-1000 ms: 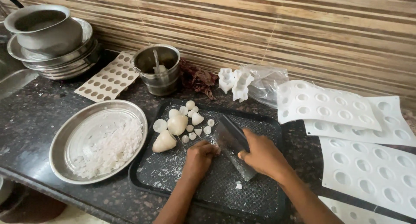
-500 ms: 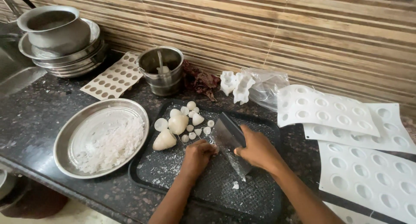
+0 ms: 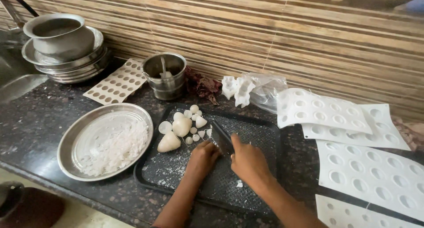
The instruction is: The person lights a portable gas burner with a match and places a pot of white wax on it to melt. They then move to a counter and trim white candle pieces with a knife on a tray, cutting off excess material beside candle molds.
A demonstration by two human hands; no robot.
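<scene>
The right hand (image 3: pixel 248 161) is closed around a flat metal scraper (image 3: pixel 222 139), whose blade stands on edge on the black tray (image 3: pixel 260 135). The left hand (image 3: pixel 202 159) is curled shut just beside the blade, knuckles up, pressing on something small on the tray that the fingers hide. Both hands sit near the middle of the tray, almost touching each other.

On the tray's far left part lies a cluster of white wax pieces (image 3: pixel 182 125), rounded and cone-shaped, with white crumbs scattered around them. Left of the tray, on the dark speckled desk (image 3: pixel 39 117), a round steel plate (image 3: pixel 70 142) holds white flakes (image 3: pixel 117 148). Behind the tray stands a small steel pot (image 3: pixel 165 75), and left of that lies a beige mould sheet (image 3: pixel 115 83). Right of the tray lie overlapping white silicone moulds (image 3: pixel 335 117) with round cavities. Stacked steel vessels (image 3: pixel 64 45) stand far behind the plate.
</scene>
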